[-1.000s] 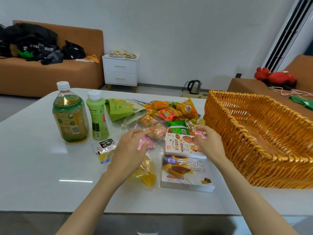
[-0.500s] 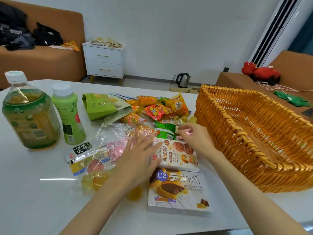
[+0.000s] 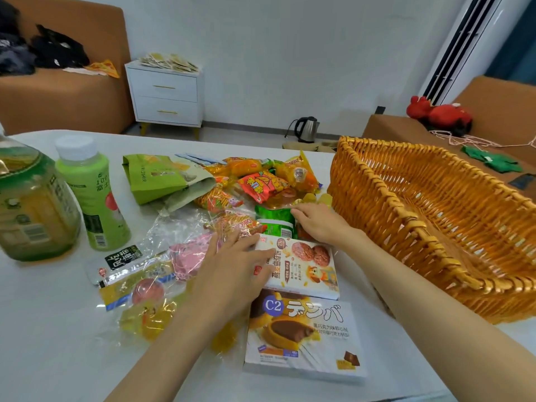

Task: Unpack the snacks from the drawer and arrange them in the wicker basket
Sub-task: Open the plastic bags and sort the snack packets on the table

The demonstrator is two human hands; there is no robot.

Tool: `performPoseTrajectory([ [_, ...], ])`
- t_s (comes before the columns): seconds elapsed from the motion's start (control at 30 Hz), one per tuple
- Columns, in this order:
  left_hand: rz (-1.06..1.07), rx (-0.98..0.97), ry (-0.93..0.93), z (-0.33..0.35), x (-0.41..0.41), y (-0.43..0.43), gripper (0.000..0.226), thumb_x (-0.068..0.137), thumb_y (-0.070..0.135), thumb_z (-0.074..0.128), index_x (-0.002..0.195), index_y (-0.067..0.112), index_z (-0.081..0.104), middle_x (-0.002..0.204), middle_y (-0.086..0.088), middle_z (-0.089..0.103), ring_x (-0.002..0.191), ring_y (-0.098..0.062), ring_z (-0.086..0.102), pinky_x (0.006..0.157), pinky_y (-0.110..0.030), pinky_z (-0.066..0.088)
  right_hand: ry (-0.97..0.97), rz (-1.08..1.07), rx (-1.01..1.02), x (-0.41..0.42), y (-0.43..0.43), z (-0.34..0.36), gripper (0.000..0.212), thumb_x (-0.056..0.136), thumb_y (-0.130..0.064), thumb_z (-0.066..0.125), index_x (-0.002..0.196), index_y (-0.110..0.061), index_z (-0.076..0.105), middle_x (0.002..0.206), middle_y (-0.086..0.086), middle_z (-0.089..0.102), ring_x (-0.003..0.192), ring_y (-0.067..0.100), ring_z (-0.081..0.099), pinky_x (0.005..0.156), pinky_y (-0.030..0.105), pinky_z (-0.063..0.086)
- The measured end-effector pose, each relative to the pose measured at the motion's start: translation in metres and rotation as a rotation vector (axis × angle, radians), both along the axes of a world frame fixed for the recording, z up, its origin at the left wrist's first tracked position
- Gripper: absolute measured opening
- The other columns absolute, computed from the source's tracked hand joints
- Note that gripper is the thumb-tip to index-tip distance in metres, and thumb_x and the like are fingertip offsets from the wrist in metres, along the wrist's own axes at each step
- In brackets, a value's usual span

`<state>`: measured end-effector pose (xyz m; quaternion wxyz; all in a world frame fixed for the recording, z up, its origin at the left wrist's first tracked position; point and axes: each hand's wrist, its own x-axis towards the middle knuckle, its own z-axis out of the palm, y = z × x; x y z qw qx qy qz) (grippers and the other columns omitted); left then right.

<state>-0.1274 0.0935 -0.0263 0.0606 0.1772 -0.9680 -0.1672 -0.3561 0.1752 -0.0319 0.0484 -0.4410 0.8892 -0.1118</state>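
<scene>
The left hand is lying flat with straight fingers, pressing on the left edge of the white rectangular cookie box and the pink foil packet. The right hand is reaching over the green foil snack packet; I cannot tell whether it is pinching it. The orange wicker basket is sitting just right of that hand on the white worktop. Half a second earlier the right fingertips were pinching a small pink wrapper, while the left hand is staying where it was.

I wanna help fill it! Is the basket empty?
Empty where visible: only bare weave inside the basket; snacks lie beside it on the table.
</scene>
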Motion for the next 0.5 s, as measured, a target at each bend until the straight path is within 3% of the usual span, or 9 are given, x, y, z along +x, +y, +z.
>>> performPoseTrajectory([
  [0.1, 0.003, 0.013, 0.029, 0.001, -0.001, 0.002, 0.04, 0.098, 0.052, 0.037, 0.137, 0.05, 0.041, 0.157, 0.015, 0.022, 0.148, -0.015, 0.005, 0.117, -0.045, -0.008, 0.087, -0.126, -0.195, -0.009, 0.003, 0.007, 0.032, 0.102, -0.028, 0.038, 0.125, -0.023, 0.06, 0.118, 0.004, 0.066, 0.096, 0.022, 0.059, 0.073, 0.033, 0.048],
  [0.17, -0.004, 0.03, 0.042, 0.003, -0.003, 0.002, 0.04, 0.097, 0.052, 0.038, 0.136, 0.049, 0.042, 0.157, 0.014, 0.023, 0.148, -0.015, 0.006, 0.117, -0.044, -0.01, 0.105, -0.216, -0.304, -0.02, -0.001, 0.011, 0.029, 0.1, -0.019, 0.044, 0.123, -0.016, 0.061, 0.123, 0.007, 0.062, 0.105, 0.024, 0.058, 0.082, 0.035, 0.05],
  [0.23, -0.012, 0.047, 0.057, 0.004, -0.004, 0.001, 0.039, 0.096, 0.052, 0.04, 0.135, 0.049, 0.045, 0.157, 0.014, 0.024, 0.148, -0.014, 0.006, 0.117, -0.044, -0.01, 0.066, -0.269, -0.251, -0.031, -0.008, 0.011, 0.032, 0.099, -0.018, 0.045, 0.127, -0.01, 0.056, 0.13, 0.012, 0.056, 0.116, 0.029, 0.053, 0.094, 0.04, 0.048],
  [0.5, -0.014, 0.098, 0.08, 0.001, -0.002, -0.006, 0.037, 0.096, 0.051, 0.044, 0.133, 0.05, 0.047, 0.156, 0.016, 0.024, 0.147, -0.012, 0.008, 0.117, -0.042, -0.009, 0.031, -0.366, -0.064, -0.045, -0.024, -0.005, 0.043, 0.1, -0.02, 0.043, 0.138, -0.008, 0.027, 0.131, 0.021, 0.05, 0.123, 0.039, 0.038, 0.094, 0.047, 0.041],
])
